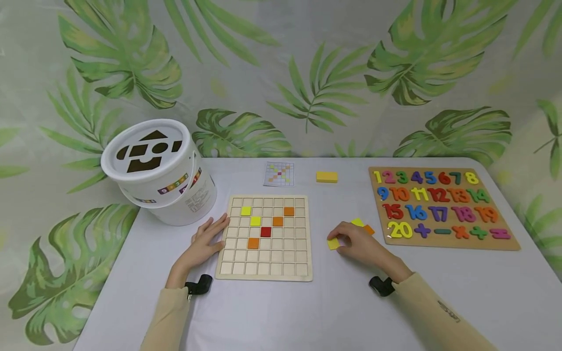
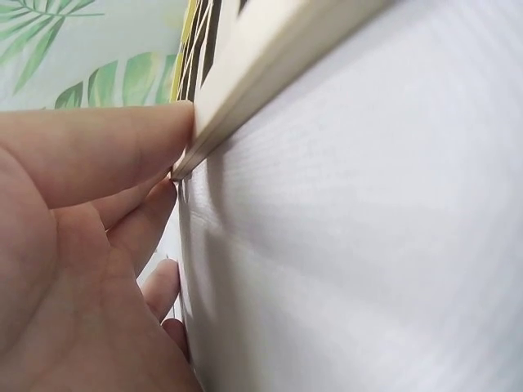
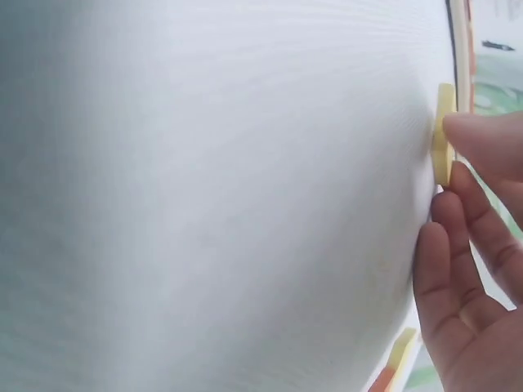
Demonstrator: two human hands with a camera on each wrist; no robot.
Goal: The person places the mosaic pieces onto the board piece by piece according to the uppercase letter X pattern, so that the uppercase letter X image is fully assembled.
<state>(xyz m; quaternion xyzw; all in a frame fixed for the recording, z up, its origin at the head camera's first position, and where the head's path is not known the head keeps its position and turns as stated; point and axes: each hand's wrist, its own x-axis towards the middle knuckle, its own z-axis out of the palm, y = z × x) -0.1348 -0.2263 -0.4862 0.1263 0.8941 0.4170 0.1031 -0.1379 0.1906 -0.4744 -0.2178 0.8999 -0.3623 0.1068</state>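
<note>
A square wooden grid board [image 1: 281,256] lies on the table with a red tile [image 1: 265,232] near its middle. Two yellow tiles [image 1: 255,221] and three orange tiles [image 1: 278,221] sit in cells diagonal to it. My left hand [image 1: 204,246] rests at the board's left edge, thumb and fingertips touching the rim, as the left wrist view also shows. To the right of the board, my right hand [image 1: 357,245] pinches a yellow tile [image 3: 443,135] between thumb and fingers, close over the cloth. Just behind that hand lie another yellow tile [image 1: 357,222] and an orange tile [image 1: 369,229], partly hidden.
Behind the board are a small pattern card [image 1: 279,174] and a yellow block [image 1: 327,177]. A white lidded bucket [image 1: 175,195] stands at the back left. At the right lies a number puzzle board [image 1: 452,242] with coloured numerals. A leaf-patterned backdrop hangs behind the table.
</note>
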